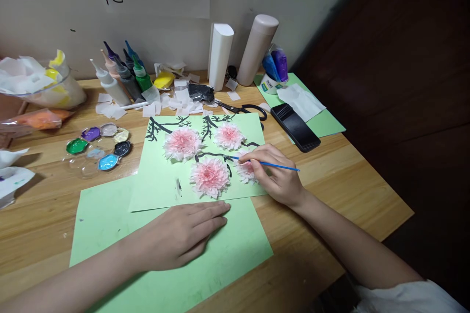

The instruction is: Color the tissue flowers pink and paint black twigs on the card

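In my right hand (277, 176) is a thin blue paintbrush (282, 165), pinched near its tip. The tip meets a black painted branch on a light green sheet of paper (154, 186). Several pink and white paper flowers sit on that sheet, one of them a pink flower (209, 176) at the lower middle; my right hand partly covers the rightmost flower (244, 168). My left hand (187, 232) lies flat, fingers stretched out, at the sheet's lower edge, over a second green sheet (99, 225) underneath.
A paint palette (99, 149) stands left of the sheet. Behind are paint bottles (110, 85), paper scraps (183, 102), scissors (242, 109), a white box (221, 56) and a tall bottle (257, 49). A black phone (295, 127) lies at right, a plastic bowl (58, 90) at far left.
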Motion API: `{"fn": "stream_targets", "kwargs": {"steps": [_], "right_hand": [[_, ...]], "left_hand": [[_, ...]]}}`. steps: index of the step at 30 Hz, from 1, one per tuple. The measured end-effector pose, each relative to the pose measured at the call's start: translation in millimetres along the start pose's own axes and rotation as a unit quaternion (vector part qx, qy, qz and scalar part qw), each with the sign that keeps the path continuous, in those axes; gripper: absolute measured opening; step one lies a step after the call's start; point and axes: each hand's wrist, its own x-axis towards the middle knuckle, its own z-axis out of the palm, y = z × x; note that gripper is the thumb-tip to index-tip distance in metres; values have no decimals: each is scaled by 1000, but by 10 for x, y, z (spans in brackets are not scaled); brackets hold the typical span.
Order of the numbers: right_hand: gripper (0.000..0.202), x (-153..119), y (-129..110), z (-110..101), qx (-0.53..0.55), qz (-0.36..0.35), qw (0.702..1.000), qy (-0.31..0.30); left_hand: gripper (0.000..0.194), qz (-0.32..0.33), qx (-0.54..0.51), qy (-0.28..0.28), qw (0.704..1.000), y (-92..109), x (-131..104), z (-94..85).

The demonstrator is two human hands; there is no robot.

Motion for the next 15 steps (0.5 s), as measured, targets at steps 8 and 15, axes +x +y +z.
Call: {"fn": "stream_targets", "kwargs": {"steps": [8,15], "right_hand": [[18,-2,-2,12,-2,-2,1000,-2],[17,0,-23,-21,-5,-4,1000,7]], "left_hand": [[43,-9,-5,-30,999,-7,9,-14],[42,-11,-12,-30,999,-15,3,-12]]}}
